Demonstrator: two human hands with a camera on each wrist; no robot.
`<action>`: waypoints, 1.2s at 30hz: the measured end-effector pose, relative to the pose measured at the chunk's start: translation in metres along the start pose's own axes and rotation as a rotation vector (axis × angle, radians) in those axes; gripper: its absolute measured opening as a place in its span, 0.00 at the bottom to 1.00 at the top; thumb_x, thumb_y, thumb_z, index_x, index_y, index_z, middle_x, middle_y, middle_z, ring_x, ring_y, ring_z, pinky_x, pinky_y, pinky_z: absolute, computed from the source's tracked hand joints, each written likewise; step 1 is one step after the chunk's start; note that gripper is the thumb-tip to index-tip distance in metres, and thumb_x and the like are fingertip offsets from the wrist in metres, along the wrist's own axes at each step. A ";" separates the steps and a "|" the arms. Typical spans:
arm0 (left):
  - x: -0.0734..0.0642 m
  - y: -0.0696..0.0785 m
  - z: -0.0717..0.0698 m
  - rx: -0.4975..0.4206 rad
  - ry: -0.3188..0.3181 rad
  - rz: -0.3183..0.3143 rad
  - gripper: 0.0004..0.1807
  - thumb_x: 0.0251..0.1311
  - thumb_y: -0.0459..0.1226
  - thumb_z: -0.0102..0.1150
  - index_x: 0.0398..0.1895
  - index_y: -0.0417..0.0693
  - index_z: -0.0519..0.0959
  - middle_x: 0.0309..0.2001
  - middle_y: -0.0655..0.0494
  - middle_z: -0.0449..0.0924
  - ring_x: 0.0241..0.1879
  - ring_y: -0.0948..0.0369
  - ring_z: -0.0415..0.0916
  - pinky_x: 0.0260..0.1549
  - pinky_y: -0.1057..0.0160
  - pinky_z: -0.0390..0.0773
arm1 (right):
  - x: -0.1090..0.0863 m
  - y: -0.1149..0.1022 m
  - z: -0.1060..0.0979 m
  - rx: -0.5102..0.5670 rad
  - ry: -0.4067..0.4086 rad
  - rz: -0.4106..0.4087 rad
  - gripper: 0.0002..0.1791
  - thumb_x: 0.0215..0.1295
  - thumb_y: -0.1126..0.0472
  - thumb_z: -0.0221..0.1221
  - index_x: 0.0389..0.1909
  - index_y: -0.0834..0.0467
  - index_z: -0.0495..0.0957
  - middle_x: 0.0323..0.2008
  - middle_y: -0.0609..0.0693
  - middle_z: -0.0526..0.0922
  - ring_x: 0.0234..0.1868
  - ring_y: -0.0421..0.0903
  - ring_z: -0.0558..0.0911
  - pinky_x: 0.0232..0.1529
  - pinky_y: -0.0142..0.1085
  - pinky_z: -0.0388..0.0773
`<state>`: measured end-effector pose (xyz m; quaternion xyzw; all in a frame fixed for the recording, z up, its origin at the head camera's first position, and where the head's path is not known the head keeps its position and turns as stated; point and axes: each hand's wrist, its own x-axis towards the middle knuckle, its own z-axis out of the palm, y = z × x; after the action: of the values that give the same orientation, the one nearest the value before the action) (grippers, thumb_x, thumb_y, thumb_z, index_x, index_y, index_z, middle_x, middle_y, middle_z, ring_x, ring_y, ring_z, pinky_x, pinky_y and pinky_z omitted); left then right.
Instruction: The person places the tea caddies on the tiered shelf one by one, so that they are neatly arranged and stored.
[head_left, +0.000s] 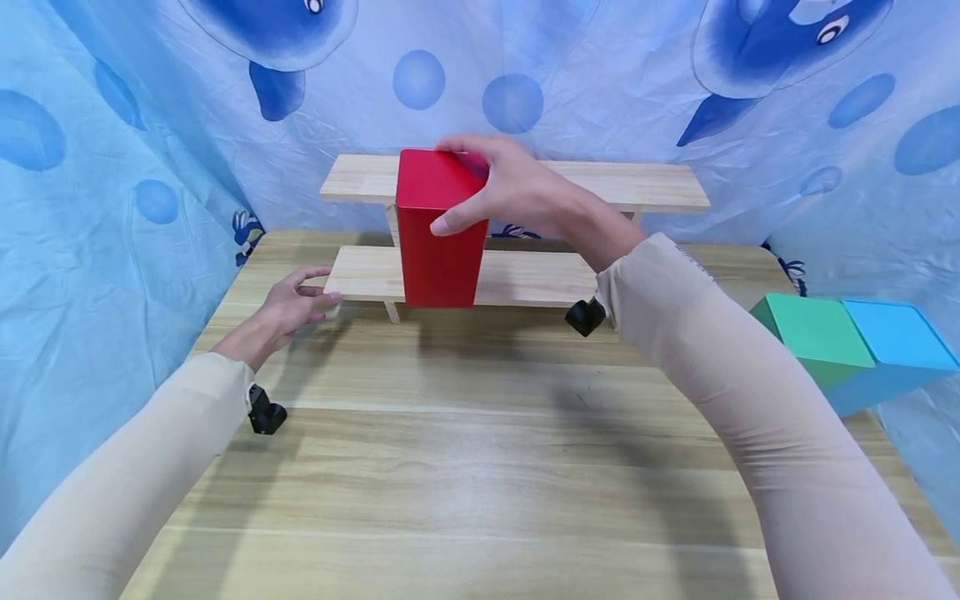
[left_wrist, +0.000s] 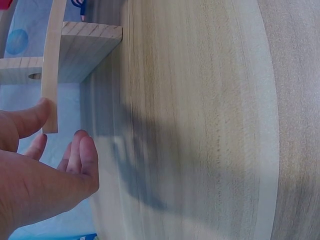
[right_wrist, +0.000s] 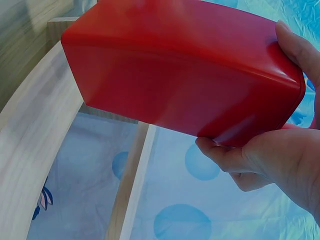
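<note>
Fingers (right_wrist: 227, 156) spread, the right hand (head_left: 517, 181) grips a red box (head_left: 441, 254).

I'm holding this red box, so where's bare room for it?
Bare: tabletop in front of the lower board, between both sleeves, and the upper board rightward of the right grip. Crowded: far right, by the green box and blue box; the lower board's left end, at the left grip.

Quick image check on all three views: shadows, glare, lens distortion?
Head: soft glare on the bare table, long shadows on both sides. Left wrist: soft-edged shadow beside the left hand; the table edge bows, likely lens distortion. Right wrist: pale sheen near the held end of the red box; the lower shelf board curves, though straight in the head view.
</note>
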<state>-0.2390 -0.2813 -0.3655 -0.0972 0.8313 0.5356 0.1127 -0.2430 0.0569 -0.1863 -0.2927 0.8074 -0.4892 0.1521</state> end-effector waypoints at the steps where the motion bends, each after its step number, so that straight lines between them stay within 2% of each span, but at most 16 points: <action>1: 0.000 0.000 0.001 -0.003 -0.002 0.000 0.38 0.67 0.39 0.57 0.76 0.52 0.51 0.67 0.35 0.56 0.59 0.47 0.67 0.59 0.49 0.70 | 0.003 0.002 0.001 0.010 -0.001 0.000 0.41 0.48 0.59 0.73 0.64 0.52 0.66 0.54 0.50 0.73 0.54 0.47 0.73 0.50 0.41 0.78; 7: 0.000 0.000 0.001 0.003 -0.001 -0.001 0.38 0.66 0.39 0.57 0.76 0.52 0.51 0.68 0.33 0.55 0.62 0.43 0.64 0.60 0.49 0.69 | 0.023 0.012 0.006 0.058 -0.017 -0.014 0.44 0.44 0.58 0.75 0.65 0.51 0.66 0.54 0.50 0.73 0.54 0.47 0.73 0.50 0.41 0.78; 15: 0.001 -0.001 -0.002 0.004 -0.001 -0.001 0.38 0.67 0.40 0.57 0.76 0.52 0.51 0.68 0.34 0.56 0.60 0.47 0.66 0.61 0.49 0.69 | 0.042 0.012 0.015 0.049 -0.026 0.004 0.46 0.44 0.57 0.75 0.67 0.51 0.64 0.54 0.48 0.74 0.54 0.45 0.74 0.51 0.38 0.77; 23: -0.002 -0.006 -0.001 -0.013 -0.017 -0.005 0.39 0.66 0.39 0.57 0.76 0.52 0.50 0.68 0.35 0.55 0.61 0.47 0.65 0.61 0.49 0.69 | 0.053 0.017 0.026 0.123 -0.063 0.036 0.47 0.45 0.61 0.75 0.68 0.52 0.63 0.56 0.50 0.72 0.55 0.46 0.73 0.49 0.38 0.78; 36: 0.001 -0.001 0.001 0.020 0.003 -0.019 0.39 0.65 0.41 0.58 0.76 0.54 0.51 0.66 0.36 0.56 0.57 0.49 0.66 0.60 0.51 0.71 | 0.070 0.008 0.034 0.106 -0.059 0.016 0.42 0.44 0.61 0.75 0.62 0.53 0.67 0.51 0.50 0.75 0.51 0.46 0.76 0.48 0.36 0.77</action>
<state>-0.2396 -0.2807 -0.3676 -0.1048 0.8359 0.5258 0.1176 -0.2827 -0.0074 -0.2066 -0.2918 0.7778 -0.5214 0.1951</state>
